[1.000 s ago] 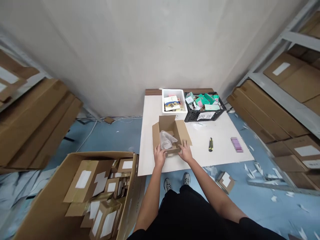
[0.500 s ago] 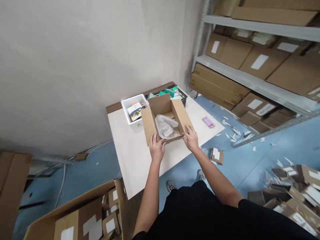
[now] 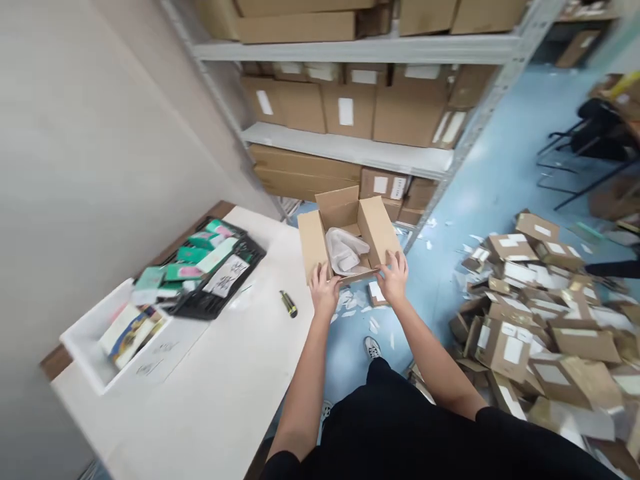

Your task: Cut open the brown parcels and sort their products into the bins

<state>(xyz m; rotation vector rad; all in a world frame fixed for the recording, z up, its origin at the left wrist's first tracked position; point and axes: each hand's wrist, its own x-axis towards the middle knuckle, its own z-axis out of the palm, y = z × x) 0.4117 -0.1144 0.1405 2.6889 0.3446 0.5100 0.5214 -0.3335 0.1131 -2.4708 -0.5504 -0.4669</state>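
Between my hands is an open cardboard box (image 3: 379,227), its flaps standing up and spread outward. Crumpled clear plastic packaging (image 3: 345,251) lies inside it. My left hand (image 3: 324,291) grips the near left corner, fingers over the edge. At the near right corner, my right hand (image 3: 393,276) is closed on the box in the same way. The box is held in the air past the table's right edge, above the blue floor. On the tabletop to the left lies a green and black box cutter (image 3: 289,304).
A black crate (image 3: 220,307) of green packets and a white bin (image 3: 95,373) stand on the white table (image 3: 220,393). Metal shelving (image 3: 345,152) with cardboard boxes rises ahead. A pile of used boxes (image 3: 510,347) covers the floor at right, with paper scraps nearby.
My view has turned right, and the box has moved with my hands off the table, out over the floor. The crate and bin now sit at the left, and the box cutter is in sight.
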